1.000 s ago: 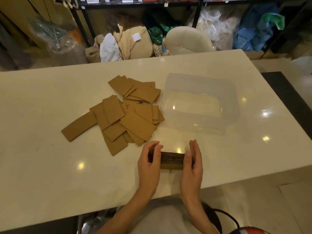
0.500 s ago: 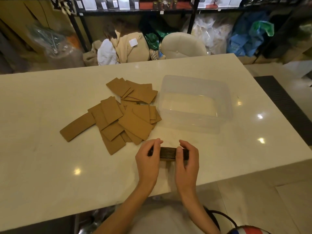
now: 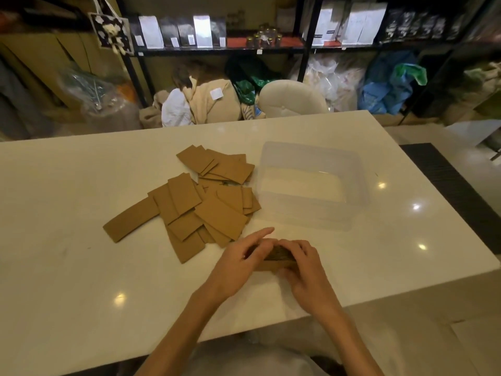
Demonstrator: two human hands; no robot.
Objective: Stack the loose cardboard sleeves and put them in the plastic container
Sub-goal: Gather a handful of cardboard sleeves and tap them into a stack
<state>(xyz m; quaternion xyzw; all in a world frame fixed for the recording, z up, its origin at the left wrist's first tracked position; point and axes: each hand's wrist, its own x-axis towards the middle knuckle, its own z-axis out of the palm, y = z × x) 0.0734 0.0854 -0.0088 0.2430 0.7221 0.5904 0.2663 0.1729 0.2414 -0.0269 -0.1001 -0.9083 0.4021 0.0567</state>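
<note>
Head view: my left hand (image 3: pixel 238 264) and right hand (image 3: pixel 303 270) curl round the stack (image 3: pixel 279 255) on the table (image 3: pixel 81 267), hiding both its ends; I see only its ribbed top and a front strip. Loose sleeves (image 3: pixel 206 202) overlap beyond, just left of the clear container (image 3: pixel 306 221).

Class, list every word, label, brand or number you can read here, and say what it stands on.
No text can be read.
Shelf pouches: small labels, too blurred.
White tag on the beige bundle: too small to tell.
Cardboard sleeves, plastic container: no print visible.
</note>
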